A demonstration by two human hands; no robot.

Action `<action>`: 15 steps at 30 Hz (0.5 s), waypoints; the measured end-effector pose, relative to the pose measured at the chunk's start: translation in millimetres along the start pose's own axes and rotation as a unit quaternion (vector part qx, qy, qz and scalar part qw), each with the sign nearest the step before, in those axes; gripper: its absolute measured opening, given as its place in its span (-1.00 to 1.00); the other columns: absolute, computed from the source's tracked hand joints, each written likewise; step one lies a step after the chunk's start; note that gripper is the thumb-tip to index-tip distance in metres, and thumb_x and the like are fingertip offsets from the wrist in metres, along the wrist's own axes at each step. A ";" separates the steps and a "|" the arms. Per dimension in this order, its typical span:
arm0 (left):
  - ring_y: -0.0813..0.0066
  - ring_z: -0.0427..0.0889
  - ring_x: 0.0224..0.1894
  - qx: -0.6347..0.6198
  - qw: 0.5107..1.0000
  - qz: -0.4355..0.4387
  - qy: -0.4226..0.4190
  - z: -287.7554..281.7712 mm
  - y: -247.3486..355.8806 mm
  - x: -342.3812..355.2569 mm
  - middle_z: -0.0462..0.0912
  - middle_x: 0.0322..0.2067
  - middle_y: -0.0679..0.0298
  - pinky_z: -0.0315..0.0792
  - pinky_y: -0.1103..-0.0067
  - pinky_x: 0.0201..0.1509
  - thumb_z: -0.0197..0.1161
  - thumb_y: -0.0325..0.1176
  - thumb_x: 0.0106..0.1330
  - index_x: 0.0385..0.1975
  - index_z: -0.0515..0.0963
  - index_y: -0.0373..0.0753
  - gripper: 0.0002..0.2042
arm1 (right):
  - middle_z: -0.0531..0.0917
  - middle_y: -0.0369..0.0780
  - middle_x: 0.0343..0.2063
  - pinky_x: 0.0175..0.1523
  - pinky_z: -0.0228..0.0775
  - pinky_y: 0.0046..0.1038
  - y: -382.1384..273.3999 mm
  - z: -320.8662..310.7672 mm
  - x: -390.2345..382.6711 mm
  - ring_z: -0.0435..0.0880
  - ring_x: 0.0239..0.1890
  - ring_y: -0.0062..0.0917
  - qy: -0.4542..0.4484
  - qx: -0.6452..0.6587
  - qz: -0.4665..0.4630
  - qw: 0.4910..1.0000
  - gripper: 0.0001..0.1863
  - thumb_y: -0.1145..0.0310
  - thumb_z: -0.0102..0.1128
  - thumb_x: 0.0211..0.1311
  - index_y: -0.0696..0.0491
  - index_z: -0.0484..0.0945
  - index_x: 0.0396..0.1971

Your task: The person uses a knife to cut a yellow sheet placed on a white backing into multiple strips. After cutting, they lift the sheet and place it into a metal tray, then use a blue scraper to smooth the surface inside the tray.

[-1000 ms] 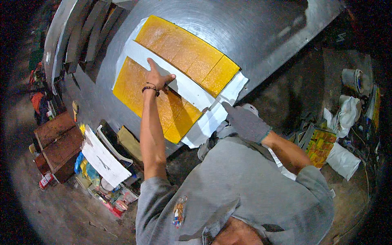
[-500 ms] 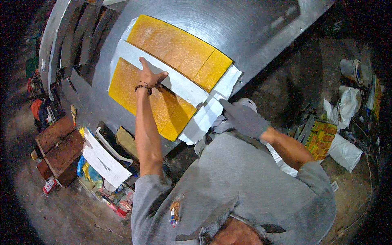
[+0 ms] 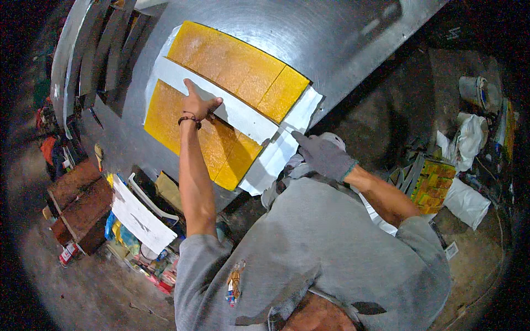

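Observation:
Yellow-brown slabs [image 3: 234, 66] with glossy, grainy tops lie on a white sheet [image 3: 259, 171] on the metal table. A pale flat strip [image 3: 243, 121] runs between the upper slab and a lower yellow slab [image 3: 163, 113]. My bare left hand [image 3: 199, 103], with a beaded bracelet at the wrist, rests on the strip and the lower slab's edge, thumb and forefinger spread. My right hand [image 3: 326, 154], in a grey glove, is at the strip's near right end, forefinger stretched toward it. Its other fingers curl under; what they hold is hidden.
The metal table [image 3: 353, 55] has its edge running diagonally at right. Curved metal panels [image 3: 99, 55] stand at far left. Brown boxes [image 3: 83, 198] and a white board [image 3: 143, 215] are at lower left. A white bucket [image 3: 475, 91] and a yellow-patterned block [image 3: 433, 185] lie right.
My gloved right hand has shifted slightly left and shows sharper now. My left hand stays on the strip. The whole view has slid a little.

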State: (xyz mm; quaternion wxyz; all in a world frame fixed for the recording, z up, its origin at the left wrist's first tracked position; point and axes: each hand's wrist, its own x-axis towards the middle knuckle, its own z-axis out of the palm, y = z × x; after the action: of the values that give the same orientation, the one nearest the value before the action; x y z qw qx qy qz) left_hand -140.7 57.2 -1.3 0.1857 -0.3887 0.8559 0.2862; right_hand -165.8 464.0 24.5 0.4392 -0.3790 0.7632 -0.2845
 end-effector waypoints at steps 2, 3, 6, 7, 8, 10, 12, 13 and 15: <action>-0.10 0.63 0.04 0.026 1.000 0.002 0.016 -0.5 2.8 -4.7 0.52 0.04 -0.36 0.59 0.29 0.04 0.66 -0.07 -0.10 0.47 -0.39 -0.33 0.36 | 0.60 0.08 -0.28 -0.16 0.45 -0.06 0.1 0.4 -18.0 0.62 -0.21 -0.01 0.018 0.008 -0.007 1.000 -0.42 0.34 -0.04 0.39 0.08 0.17 0.38; -0.10 0.62 0.05 0.038 0.999 0.001 0.024 0.4 2.6 -6.5 0.51 0.06 -0.36 0.57 0.28 0.07 0.66 -0.07 -0.10 0.47 -0.39 -0.33 0.36 | 0.60 0.07 -0.28 -0.16 0.45 -0.07 0.0 -1.8 -25.9 0.62 -0.21 -0.02 0.026 0.012 -0.010 1.000 -0.41 0.35 -0.03 0.39 0.07 0.16 0.39; -0.09 0.61 0.06 0.064 0.996 0.034 0.047 3.0 -2.5 -2.6 0.48 0.09 -0.37 0.53 0.27 0.14 0.66 -0.08 -0.09 0.47 -0.37 -0.33 0.34 | 0.58 0.06 -0.31 -0.16 0.45 -0.08 -8.1 -17.8 -35.7 0.61 -0.23 -0.04 -0.039 0.012 0.029 0.999 -0.39 0.35 -0.02 0.38 0.06 0.13 0.40; -0.09 0.61 0.06 0.049 0.997 0.034 0.045 3.0 -5.0 -3.0 0.48 0.09 -0.37 0.53 0.27 0.14 0.66 -0.08 -0.09 0.47 -0.37 -0.33 0.34 | 0.58 0.05 -0.31 -0.15 0.46 -0.09 0.0 -8.0 -27.6 0.62 -0.22 -0.04 -0.017 -0.002 0.003 1.000 -0.39 0.35 -0.02 0.38 0.06 0.12 0.41; -0.10 0.61 0.06 0.036 0.998 0.041 0.040 2.4 0.7 -1.0 0.48 0.09 -0.38 0.53 0.27 0.14 0.66 -0.08 -0.09 0.47 -0.36 -0.33 0.34 | 0.58 0.05 -0.30 -0.13 0.47 -0.10 16.2 9.3 -12.1 0.62 -0.21 -0.05 0.012 -0.013 -0.019 1.000 -0.38 0.34 -0.02 0.39 0.06 0.11 0.41; -0.10 0.61 0.06 0.021 0.999 0.035 0.032 5.8 -5.6 -0.6 0.48 0.09 -0.38 0.54 0.28 0.12 0.66 -0.09 -0.10 0.47 -0.37 -0.34 0.35 | 0.58 0.06 -0.29 -0.11 0.48 -0.10 28.2 22.1 8.5 0.63 -0.19 -0.04 0.034 -0.017 -0.043 0.998 -0.38 0.32 -0.02 0.40 0.05 0.10 0.42; -0.08 0.62 0.05 0.021 0.999 0.028 0.025 4.0 -8.0 4.5 0.49 0.09 -0.38 0.57 0.29 0.08 0.67 -0.09 -0.11 0.46 -0.39 -0.35 0.36 | 0.57 0.07 -0.27 -0.10 0.48 -0.10 27.3 24.9 21.0 0.62 -0.17 -0.03 0.040 0.001 -0.042 0.998 -0.39 0.29 -0.03 0.41 0.02 0.11 0.42; -0.07 0.63 0.03 0.003 1.000 0.021 0.017 2.5 -10.6 4.7 0.50 0.08 -0.37 0.58 0.30 0.06 0.67 -0.09 -0.11 0.46 -0.40 -0.35 0.37 | 0.57 0.06 -0.26 -0.10 0.48 -0.10 29.3 29.4 18.9 0.62 -0.17 -0.04 0.037 0.000 -0.021 0.999 -0.39 0.28 -0.03 0.41 0.00 0.13 0.42; -0.05 0.64 0.00 -0.037 0.999 0.017 -0.006 -6.7 10.1 -8.0 0.52 0.06 -0.35 0.60 0.32 0.00 0.66 -0.08 -0.11 0.46 -0.42 -0.36 0.38 | 0.56 0.06 -0.26 -0.09 0.48 -0.10 37.8 36.4 7.7 0.62 -0.17 -0.04 0.036 -0.007 0.030 0.999 -0.40 0.26 -0.02 0.40 -0.05 0.16 0.41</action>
State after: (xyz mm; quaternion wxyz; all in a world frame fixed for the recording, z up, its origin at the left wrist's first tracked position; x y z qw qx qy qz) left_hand -144.1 62.8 11.6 0.1708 -0.3787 0.8502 0.3233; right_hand -148.5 474.8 -24.5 0.4174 -0.3483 0.7914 -0.2796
